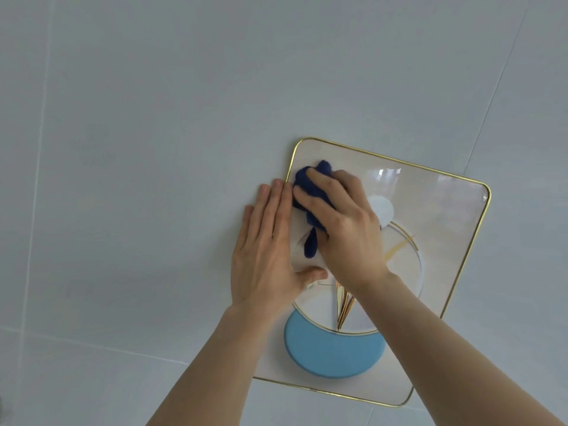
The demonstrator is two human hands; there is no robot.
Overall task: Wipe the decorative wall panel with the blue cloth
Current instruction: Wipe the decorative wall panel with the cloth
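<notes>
The decorative wall panel (445, 216) hangs on a tiled wall, glossy white with a thin gold rim, a light blue crescent at its bottom and gold lines in the middle. My right hand (341, 222) presses a bunched dark blue cloth (310, 192) against the panel's upper left part, close to the gold edge. My left hand (267, 250) lies flat with fingers apart, spanning the panel's left edge and the wall beside it, its thumb resting on the panel. Both forearms cover the panel's lower middle.
Pale grey wall tiles (153, 149) with faint grout lines surround the panel on all sides. A window reflection shows in the panel's upper glass (390, 173).
</notes>
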